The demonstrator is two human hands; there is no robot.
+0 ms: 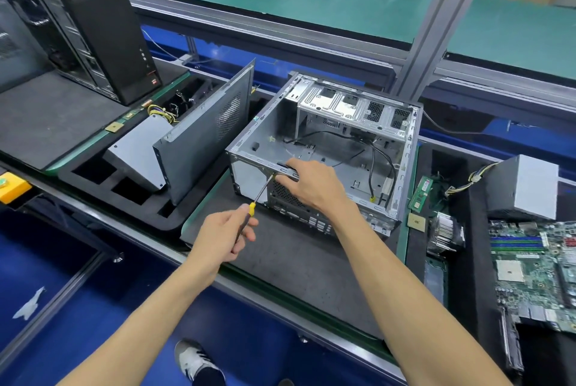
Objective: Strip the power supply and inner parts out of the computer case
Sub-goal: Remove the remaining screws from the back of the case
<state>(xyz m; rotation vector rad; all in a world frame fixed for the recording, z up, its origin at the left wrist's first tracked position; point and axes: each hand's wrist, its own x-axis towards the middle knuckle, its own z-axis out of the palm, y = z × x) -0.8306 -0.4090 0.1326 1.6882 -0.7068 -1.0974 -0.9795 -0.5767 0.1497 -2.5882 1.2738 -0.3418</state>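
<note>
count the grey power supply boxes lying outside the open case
2. One grey metal power supply box lies in the black foam tray left of the open grey computer case, behind a leaning side panel; the other sits on the right. More may be hidden.

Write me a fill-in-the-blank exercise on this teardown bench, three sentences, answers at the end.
1. The left hand grips a ______ with a yellow-and-black handle.
2. The right hand rests on the rim of the open ______.
3. The green motherboard lies to the ______ of the case.

Missing words: screwdriver; computer case; right
</note>
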